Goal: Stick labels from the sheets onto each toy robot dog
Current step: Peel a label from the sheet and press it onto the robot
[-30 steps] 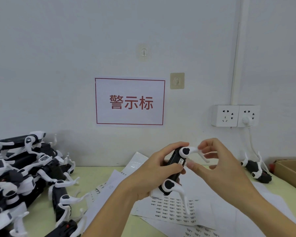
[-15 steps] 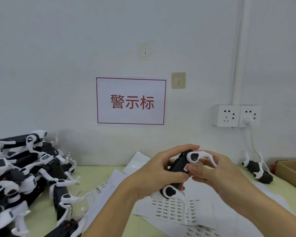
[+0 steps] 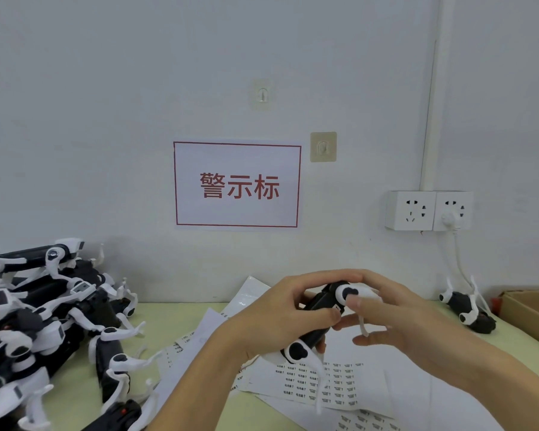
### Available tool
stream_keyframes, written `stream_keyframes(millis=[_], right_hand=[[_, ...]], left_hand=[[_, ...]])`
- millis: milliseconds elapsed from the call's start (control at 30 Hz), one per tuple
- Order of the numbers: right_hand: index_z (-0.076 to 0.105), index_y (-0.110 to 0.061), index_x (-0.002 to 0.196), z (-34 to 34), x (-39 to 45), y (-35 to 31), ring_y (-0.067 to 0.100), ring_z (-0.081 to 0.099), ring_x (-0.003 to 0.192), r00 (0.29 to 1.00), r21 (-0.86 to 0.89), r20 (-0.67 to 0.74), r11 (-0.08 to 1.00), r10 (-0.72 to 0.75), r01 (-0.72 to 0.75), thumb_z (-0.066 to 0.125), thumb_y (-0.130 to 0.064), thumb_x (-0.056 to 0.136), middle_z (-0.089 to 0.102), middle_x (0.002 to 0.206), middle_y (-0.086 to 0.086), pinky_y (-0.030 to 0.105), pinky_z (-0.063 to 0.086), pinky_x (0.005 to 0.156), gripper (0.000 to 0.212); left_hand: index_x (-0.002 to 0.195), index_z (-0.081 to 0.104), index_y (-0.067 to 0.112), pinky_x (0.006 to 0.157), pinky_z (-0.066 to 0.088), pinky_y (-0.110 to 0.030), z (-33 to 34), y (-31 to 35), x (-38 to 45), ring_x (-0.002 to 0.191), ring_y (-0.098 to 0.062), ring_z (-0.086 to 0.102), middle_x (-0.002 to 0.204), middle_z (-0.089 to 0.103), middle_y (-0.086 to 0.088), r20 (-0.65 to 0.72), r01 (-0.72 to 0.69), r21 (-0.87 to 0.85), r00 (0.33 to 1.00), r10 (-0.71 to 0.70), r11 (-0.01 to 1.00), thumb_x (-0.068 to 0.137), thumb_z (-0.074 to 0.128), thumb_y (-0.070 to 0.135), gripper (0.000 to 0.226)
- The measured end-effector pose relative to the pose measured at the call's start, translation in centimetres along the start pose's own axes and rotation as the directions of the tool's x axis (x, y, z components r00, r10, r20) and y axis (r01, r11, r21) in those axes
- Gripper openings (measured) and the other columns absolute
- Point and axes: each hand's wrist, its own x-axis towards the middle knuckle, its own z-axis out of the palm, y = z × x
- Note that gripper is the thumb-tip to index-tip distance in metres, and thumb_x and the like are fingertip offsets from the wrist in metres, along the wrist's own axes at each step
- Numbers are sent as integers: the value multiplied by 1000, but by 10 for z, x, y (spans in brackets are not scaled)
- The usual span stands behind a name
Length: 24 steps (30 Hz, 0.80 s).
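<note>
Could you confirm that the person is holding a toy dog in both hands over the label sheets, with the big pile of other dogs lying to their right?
Not quite. The head view shows the left hand and right hand holding the toy dog over the label sheets, but the big pile of dogs lies to their left. Only a single dog lies on the right.

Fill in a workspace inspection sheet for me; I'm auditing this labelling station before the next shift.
Surface: pale green table, partly under paper.
Job's things: toy robot dog held above label sheets; pile of dogs at left; one dog at right.
Clutter: cardboard box at right edge.
Hands: left hand grips the dog's body; right hand pinches its side, thumb pressing.
Cables: white cord plugged into wall sockets.
Surroundings: white wall, red-bordered sign, two adhesive hooks.
</note>
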Motion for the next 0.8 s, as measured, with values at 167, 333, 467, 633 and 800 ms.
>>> stream_keyframes(millis=[167, 333, 467, 633, 800], right_hand=[[67, -45, 115, 4, 4, 6, 16, 72, 100, 1000, -26, -21, 1000, 2, -3, 64, -56, 82, 75, 110, -4, 34, 57, 83, 34], [70, -45, 112, 3, 7, 12, 18, 70, 103, 997, 52, -66, 998, -37, 41, 75, -56, 68, 74, 111, -1, 34, 57, 85, 45], [74, -36, 110, 0, 9, 17, 17, 69, 106, 975, 168, -215, 981, -62, 100, 88, -39, 66, 73, 114, -5, 38, 56, 88, 46], [71, -25, 115, -7, 10, 21, 18, 68, 106, 939, 346, -336, 917, -78, 200, 70, -29, 75, 69, 121, 4, 47, 53, 94, 40], [68, -28, 117, -9, 10, 30, 16, 67, 107, 953, 366, -279, 904, -120, 221, 80, -23, 74, 65, 127, 0, 47, 52, 95, 46]], left_hand=[[133, 56, 53, 74, 59, -31, 1, 3, -2, 70, -21, 67, 110, 66, 3, 48, 21, 50, 999, -24, 999, 97, 57, 12, 54], [144, 30, 62, 83, 59, -36, -9, -2, -6, 90, -30, 73, 110, 71, -6, 50, 71, -25, 996, -70, 997, 94, 61, 10, 79], [142, 42, 49, 101, 53, -46, -17, -5, -5, 106, -21, 71, 123, 67, -1, -126, 80, -35, 989, -84, 996, 86, 69, 31, 65], [137, 51, 35, 93, 57, -35, -22, -11, -8, 105, -20, 70, 128, 64, -1, -159, 118, -109, 978, -135, 987, 80, 83, 25, 66], [122, 62, 31, 83, 54, -23, -18, -11, -6, 93, -7, 68, 108, 70, 8, -265, 66, -34, 962, -73, 997, 76, 87, 20, 54]])
